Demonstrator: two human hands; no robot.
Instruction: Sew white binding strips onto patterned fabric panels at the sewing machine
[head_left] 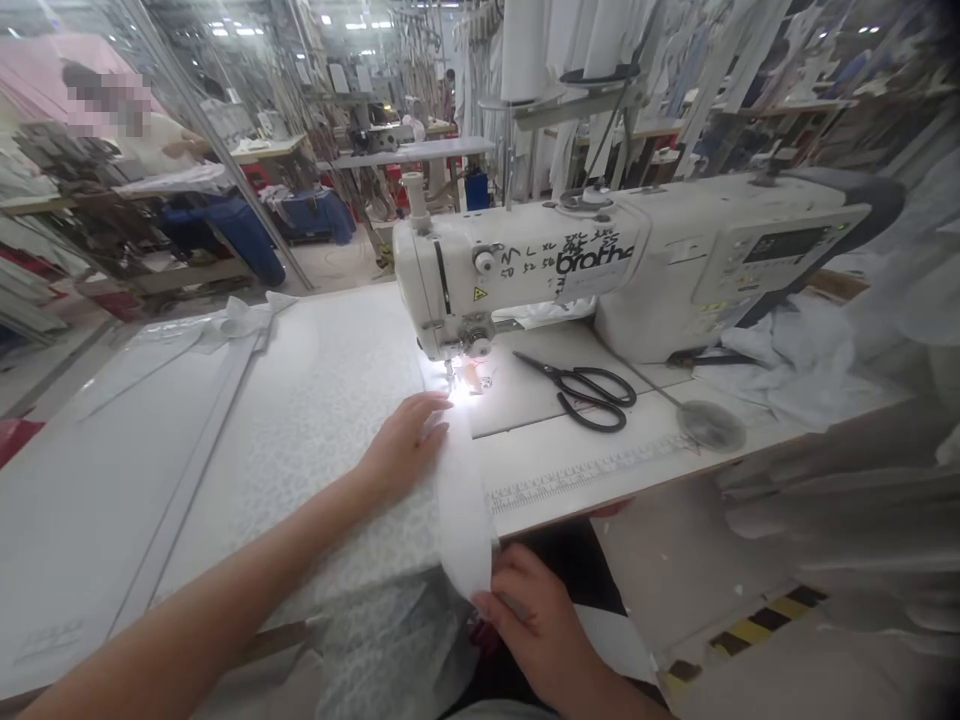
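And here at bottom centre is the right hand, reaching up from the lower edge, wrist bent leftward, thumb and fingers pinched on the lower end of a white strip. Its curled fingertips are partly tucked out of sight, and whether the white piece just right of the wrist belongs to the same strip, I can't tell.

Across from the lower left comes the left forearm, long and slanting, cut off by the frame's edge. The left hand, mid-frame, lies palm down, fingers stretched toward the needle, thumb a little apart, resting on the pale patterned fabric with its fingertips at the strip's left edge. The palm is hidden, and lamp glare washes out the strip's upper end beneath the needle.

Right of centre, black scissors lie on the bench, handles to the right, above a printed ruler scale. Behind them stands the white sewing machine, spanning centre to upper right. Thread cones are clipped by the top edge. Upper left, farther off, a blurred person sits among other workstations.
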